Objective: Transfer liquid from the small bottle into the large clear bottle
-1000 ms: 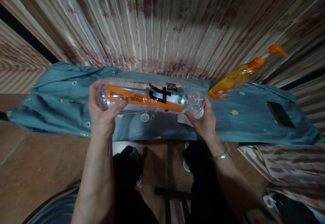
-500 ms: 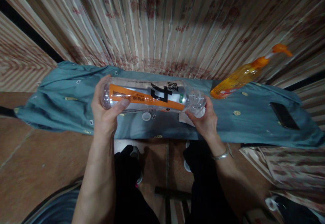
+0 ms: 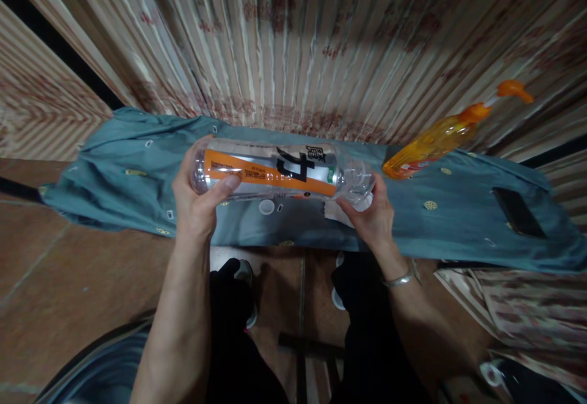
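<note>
A clear plastic bottle (image 3: 275,168) with an orange and silver label lies sideways in the air between my two hands, its neck to the right. My left hand (image 3: 199,190) is wrapped round the base end, thumb across the label. At the neck end, my right hand (image 3: 373,211) grips the bottle with thumb and fingers. Below the bottle, a small white cap (image 3: 266,207) rests on the blue-green cloth (image 3: 243,230). Partly hidden behind my right hand is a white piece (image 3: 337,213), perhaps paper or tissue.
To the right, a pump bottle of yellow-orange liquid (image 3: 433,147) stands on the cloth. A black phone (image 3: 518,211) lies near the cloth's right end. A pleated curtain (image 3: 293,43) hangs behind. Under the cloth's front edge are my legs and a dark stool-like frame (image 3: 312,346).
The whole view has shifted slightly, so the surroundings appear a little to the right. Both hands keep their hold on the bottle, which looks slightly rolled.
</note>
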Tool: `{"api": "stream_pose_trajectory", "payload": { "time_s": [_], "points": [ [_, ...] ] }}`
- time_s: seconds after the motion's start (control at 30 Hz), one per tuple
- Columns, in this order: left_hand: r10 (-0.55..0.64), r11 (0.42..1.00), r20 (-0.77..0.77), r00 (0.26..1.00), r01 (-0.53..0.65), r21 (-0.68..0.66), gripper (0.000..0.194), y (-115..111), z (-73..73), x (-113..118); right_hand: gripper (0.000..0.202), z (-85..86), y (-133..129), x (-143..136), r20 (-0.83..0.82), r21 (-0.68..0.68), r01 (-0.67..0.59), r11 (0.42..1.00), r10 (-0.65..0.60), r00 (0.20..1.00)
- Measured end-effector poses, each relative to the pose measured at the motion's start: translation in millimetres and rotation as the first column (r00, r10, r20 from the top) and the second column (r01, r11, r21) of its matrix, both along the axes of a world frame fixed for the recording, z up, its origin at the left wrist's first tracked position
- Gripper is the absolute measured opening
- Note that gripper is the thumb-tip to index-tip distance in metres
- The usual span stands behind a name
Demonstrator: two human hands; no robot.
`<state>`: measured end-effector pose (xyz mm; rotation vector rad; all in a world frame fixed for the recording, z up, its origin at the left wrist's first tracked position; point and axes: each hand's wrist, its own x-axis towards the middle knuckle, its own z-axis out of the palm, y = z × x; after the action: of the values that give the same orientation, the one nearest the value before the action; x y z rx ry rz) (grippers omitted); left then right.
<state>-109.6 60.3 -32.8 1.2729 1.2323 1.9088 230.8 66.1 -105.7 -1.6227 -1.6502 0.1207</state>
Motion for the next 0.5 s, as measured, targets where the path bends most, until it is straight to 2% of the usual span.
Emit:
{"api": "stream_pose_trajectory", "payload": {
  "time_s": [0.23,0.5],
  "points": [
    [0.001,0.999,-0.062,0.998,0.001,0.036,0.079,-3.6,0.5,-0.5,0.094,1.2,1.2,-0.6,0.000,-0.003,-0.014,1.000,0.014,1.000],
    [0.024,1.000,-0.125,0.992,-0.023,0.006,0.074,-6.9,-2.1,-2.4,0.092,3.8,2.5,-4.4,-0.015,0.002,-0.003,1.000,0.003,1.000]
  ]
}}
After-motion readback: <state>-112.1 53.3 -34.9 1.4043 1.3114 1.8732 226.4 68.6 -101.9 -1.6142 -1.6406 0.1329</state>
